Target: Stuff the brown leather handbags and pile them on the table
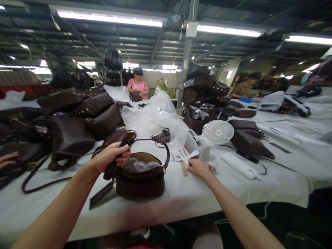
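A dark brown handbag (140,183) stands upright on the white-covered table, its top unzipped. Clear plastic air-cushion filling (141,166) shows inside it. My left hand (114,158) is closed around the bag's bundled dark strap (128,138), at the left of the opening. From that side hangs a black printed tag (101,195). The bag's handle (167,152) arches up at the right. To the right of the bag, my right hand (200,168) is low over the table, its fingers pinched at the end of a white flat tool (187,158) with a rounded tip.
Brown bags (70,133) are piled at left, where another person's hand (9,159) reaches in. Crumpled clear plastic (158,114) lies behind my bag. A white fan (218,132), power strip (240,166) and brown bag (250,140) sit at right. A person in pink (137,86) stands across the table.
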`<state>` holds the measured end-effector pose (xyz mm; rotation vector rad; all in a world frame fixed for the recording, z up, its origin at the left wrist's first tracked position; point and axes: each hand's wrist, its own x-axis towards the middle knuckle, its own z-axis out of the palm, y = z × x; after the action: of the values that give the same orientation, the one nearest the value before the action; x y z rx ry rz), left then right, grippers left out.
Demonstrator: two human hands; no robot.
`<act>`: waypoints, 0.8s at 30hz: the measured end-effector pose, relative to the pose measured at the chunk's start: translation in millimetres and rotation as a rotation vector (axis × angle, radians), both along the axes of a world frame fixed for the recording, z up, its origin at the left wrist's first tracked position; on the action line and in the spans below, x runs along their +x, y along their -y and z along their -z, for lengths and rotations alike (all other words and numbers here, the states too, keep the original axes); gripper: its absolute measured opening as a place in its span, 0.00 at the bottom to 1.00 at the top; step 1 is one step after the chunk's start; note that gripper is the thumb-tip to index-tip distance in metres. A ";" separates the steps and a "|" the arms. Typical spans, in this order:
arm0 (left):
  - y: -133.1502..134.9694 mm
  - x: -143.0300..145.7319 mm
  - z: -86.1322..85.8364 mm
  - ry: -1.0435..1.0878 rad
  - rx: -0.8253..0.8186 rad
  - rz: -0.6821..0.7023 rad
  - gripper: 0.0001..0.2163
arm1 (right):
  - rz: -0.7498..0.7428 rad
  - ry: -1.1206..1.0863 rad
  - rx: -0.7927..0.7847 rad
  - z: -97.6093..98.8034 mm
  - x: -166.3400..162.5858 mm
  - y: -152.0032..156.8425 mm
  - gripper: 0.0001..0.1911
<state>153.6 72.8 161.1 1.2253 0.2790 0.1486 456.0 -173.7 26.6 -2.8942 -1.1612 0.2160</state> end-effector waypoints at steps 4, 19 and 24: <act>-0.2 -0.6 -0.8 -0.017 -0.006 -0.020 0.12 | 0.028 -0.044 0.067 -1.1 -2.7 3.5 0.12; -6.3 1.9 2.7 -0.067 0.035 -0.083 0.14 | 0.276 -0.180 0.192 3.3 26.5 -28.5 0.12; -2.2 1.9 -0.9 -0.066 0.052 -0.091 0.14 | 0.266 -0.314 0.397 -6.5 26.5 -15.5 0.02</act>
<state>155.5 75.0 162.1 1.2711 0.3909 0.1948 482.5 -158.2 33.1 -2.5110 -0.6714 0.3695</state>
